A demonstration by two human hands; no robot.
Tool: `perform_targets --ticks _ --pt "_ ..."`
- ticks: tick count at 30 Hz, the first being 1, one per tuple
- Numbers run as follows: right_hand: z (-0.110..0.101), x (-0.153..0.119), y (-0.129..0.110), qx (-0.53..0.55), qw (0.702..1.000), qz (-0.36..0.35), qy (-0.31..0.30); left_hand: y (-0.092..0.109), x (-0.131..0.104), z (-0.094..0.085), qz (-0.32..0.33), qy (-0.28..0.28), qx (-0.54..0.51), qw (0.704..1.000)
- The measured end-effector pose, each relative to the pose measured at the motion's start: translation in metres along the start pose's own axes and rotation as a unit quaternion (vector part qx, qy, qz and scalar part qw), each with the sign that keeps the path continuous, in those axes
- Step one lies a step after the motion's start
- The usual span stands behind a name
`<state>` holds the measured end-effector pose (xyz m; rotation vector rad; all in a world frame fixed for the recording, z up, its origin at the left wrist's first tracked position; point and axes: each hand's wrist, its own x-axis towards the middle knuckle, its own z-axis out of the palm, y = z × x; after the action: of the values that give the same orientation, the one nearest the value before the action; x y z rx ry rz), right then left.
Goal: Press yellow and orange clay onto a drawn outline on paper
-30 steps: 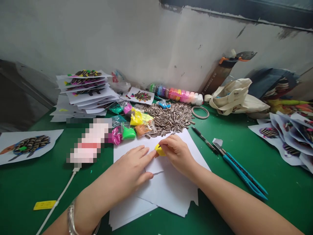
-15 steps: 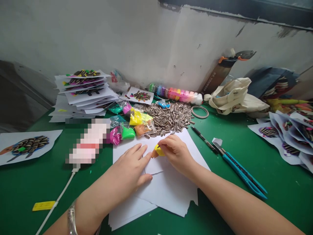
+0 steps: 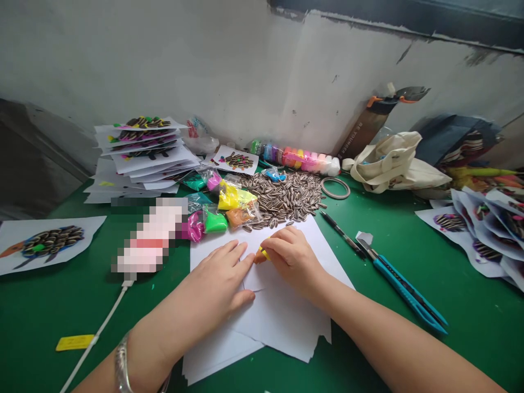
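White paper sheets (image 3: 286, 316) lie stacked before me. My left hand (image 3: 223, 278) rests flat on them with its fingers apart, holding nothing. Near the left index fingertip are a small orange-brown piece (image 3: 259, 257) and a yellow piece (image 3: 265, 252) on the paper. The fingertips of my right hand (image 3: 292, 254) are pinched together over the yellow piece; what they hold, if anything, is hidden. Beyond both hands spreads a pile of striped seeds (image 3: 286, 196).
Bags of coloured clay (image 3: 215, 220) sit left of the seeds. A black pen (image 3: 341, 233) and blue tweezers (image 3: 409, 292) lie at right. Stacked seed pictures (image 3: 151, 164) stand back left; a cloth bag (image 3: 388, 164) and bottle (image 3: 364, 128) are back right.
My right hand has shifted slightly and covers more of the yellow piece. The left hand stays on the paper.
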<state>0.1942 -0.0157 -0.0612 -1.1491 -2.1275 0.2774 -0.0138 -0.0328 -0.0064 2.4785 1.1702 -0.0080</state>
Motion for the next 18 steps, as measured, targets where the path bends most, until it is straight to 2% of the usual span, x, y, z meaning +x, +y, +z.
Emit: perform_targets --ticks 4,12,18 --pt "-0.0001 0.0023 -0.0038 -0.023 0.999 -0.01 -0.024 0.0007 -0.0008 -0.0019 0.002 0.013 -0.013 1.0" --pt "0.0072 0.0067 -0.0074 -0.043 0.996 -0.005 -0.075 0.0021 0.001 -0.0011 -0.014 -0.011 -0.004 1.0" --pt "0.0078 0.0063 -0.0066 -0.024 0.998 0.01 -0.055 0.0007 0.0011 0.0011 -0.008 -0.006 -0.001 1.0"
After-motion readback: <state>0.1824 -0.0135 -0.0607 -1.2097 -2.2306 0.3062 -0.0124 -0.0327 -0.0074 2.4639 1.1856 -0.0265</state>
